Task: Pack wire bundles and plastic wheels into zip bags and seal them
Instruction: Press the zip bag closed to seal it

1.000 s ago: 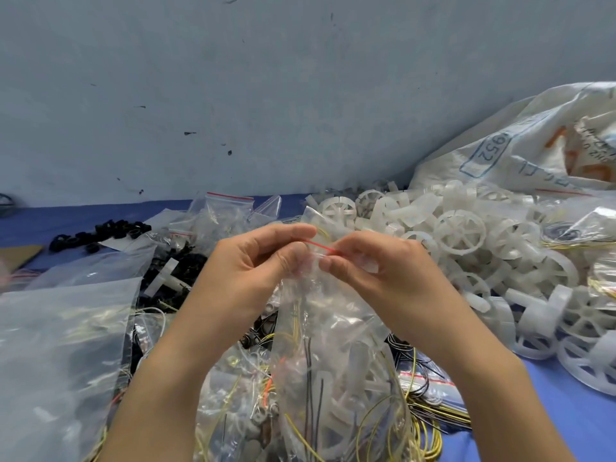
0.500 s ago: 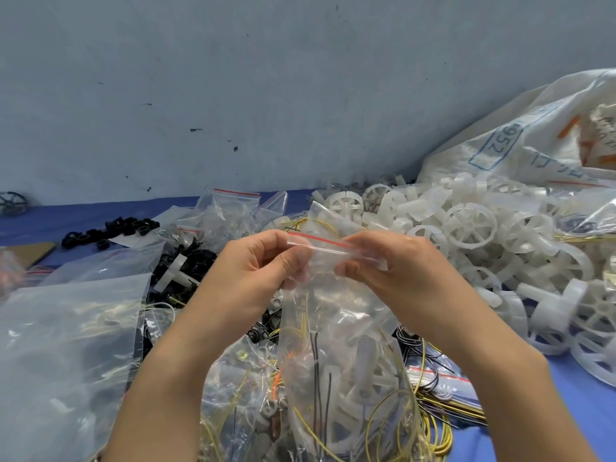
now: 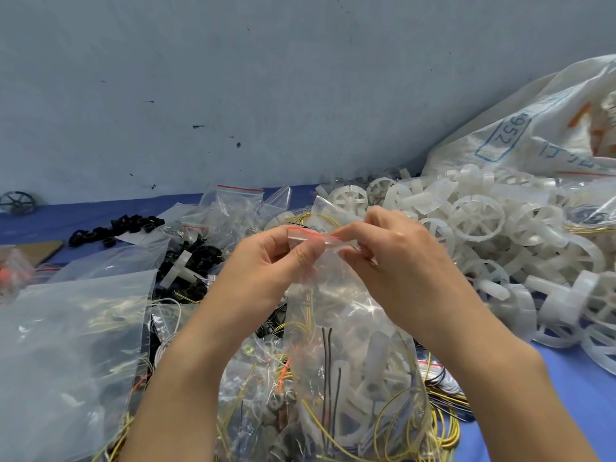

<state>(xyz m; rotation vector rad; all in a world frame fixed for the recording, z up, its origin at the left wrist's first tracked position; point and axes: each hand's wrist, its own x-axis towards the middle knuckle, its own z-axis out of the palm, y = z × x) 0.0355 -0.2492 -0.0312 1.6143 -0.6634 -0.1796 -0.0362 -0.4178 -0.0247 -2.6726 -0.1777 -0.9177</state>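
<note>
Pinching the bag (image 3: 350, 315) by its red-lined top, the left hand (image 3: 266, 268) and right hand (image 3: 396, 265) hold it upright over the blue surface (image 3: 566, 391); wheels (image 3: 373, 365) and wires (image 3: 328, 361) fill it (yellow and black strands). A loose wheel pile (image 3: 476, 218) lies just right.

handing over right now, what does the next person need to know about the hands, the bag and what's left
Left hand: pinches the left end of the red-lined strip.
Right hand: pinches the strip's right end.
Zip bag: hangs upright from both hands, loaded with white wheels and yellow and black wires.
Done: filling. Whether the strip is pressed shut along its length cannot be told.
Left: finish the seal, set the bag down, then pack more from the loose wheels on the right, the wire bundles lower right and the other zip bags behind.
</note>
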